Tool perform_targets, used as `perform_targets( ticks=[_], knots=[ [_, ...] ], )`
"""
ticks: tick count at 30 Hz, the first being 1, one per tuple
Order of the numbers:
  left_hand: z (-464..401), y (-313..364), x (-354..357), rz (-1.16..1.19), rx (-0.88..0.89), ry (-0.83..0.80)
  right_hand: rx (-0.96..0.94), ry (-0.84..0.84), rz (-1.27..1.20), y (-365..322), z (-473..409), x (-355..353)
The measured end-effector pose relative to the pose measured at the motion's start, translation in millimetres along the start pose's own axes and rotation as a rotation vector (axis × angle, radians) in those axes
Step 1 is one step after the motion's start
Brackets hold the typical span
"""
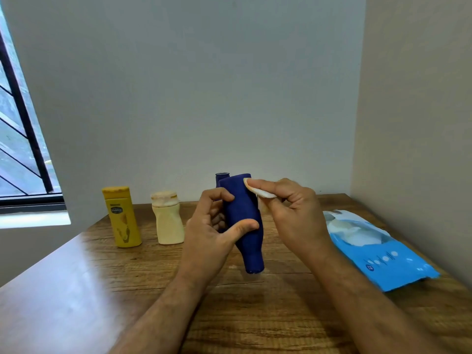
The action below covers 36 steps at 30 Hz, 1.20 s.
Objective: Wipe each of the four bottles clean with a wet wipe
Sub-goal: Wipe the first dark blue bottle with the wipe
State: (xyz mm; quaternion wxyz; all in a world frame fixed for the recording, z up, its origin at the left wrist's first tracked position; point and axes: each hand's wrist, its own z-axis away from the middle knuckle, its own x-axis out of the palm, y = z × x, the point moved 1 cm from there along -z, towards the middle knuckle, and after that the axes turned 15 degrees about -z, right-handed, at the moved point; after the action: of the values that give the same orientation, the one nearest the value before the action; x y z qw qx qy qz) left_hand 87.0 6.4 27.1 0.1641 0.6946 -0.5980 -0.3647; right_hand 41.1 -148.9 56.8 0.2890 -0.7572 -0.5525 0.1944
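Blue wipe pack (378, 251) lies right; left hand (209, 226) grips navy bottle (242, 221), right hand (288, 208) pinches wipe (263, 192), hiding another bottle (221, 178)

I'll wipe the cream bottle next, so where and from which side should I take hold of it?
Grip the cream bottle at its narrowed waist just under the cap, coming from the front right: it stands upright, and the yellow bottle crowds its left. The left hand is probably nearest, once it puts down the blue bottle.
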Motion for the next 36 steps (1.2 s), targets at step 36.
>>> perform_targets(
  ticks=[36],
  knots=[
    [4.1, 9.5, 4.3, 0.174, -0.084, -0.164, 0.019, 0.074, 0.197, 3.7, -2.2, -5.2]
  ],
)
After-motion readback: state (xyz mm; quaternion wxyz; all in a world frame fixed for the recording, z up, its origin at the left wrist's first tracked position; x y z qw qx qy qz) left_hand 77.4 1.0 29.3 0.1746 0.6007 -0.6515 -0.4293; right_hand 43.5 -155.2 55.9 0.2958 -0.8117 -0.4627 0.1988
